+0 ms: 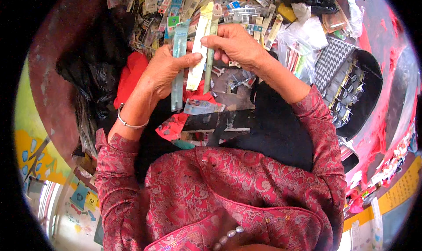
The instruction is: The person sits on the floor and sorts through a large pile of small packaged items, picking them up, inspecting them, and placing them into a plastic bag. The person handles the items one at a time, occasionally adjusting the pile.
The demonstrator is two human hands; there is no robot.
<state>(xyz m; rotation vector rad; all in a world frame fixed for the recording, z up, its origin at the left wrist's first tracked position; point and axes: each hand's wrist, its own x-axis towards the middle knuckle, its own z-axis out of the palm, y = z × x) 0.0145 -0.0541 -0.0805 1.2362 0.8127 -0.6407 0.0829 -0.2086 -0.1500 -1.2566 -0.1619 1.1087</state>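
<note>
My left hand [160,71], a bangle on its wrist, grips a long narrow blue-green packet [177,82] that stands nearly upright. Its thumb tip touches the lower half of a narrow white and yellow packet [200,44]. My right hand [237,42] pinches that white packet with thumb and fingers. An olive-green narrow packet [208,73] is also in my right hand, just behind the white one and with a hole in its top end. What the packets contain cannot be made out. Beyond both hands spreads a heap of small narrow packets [151,3].
A black plastic bag [94,62] lies left, beside red cloth [134,73]. At right are a clear bag [294,53] of strips and a black houndstooth-patterned bag [336,60] holding small metallic pieces. Scraps and a flat card-like packet [203,106] lie below my hands.
</note>
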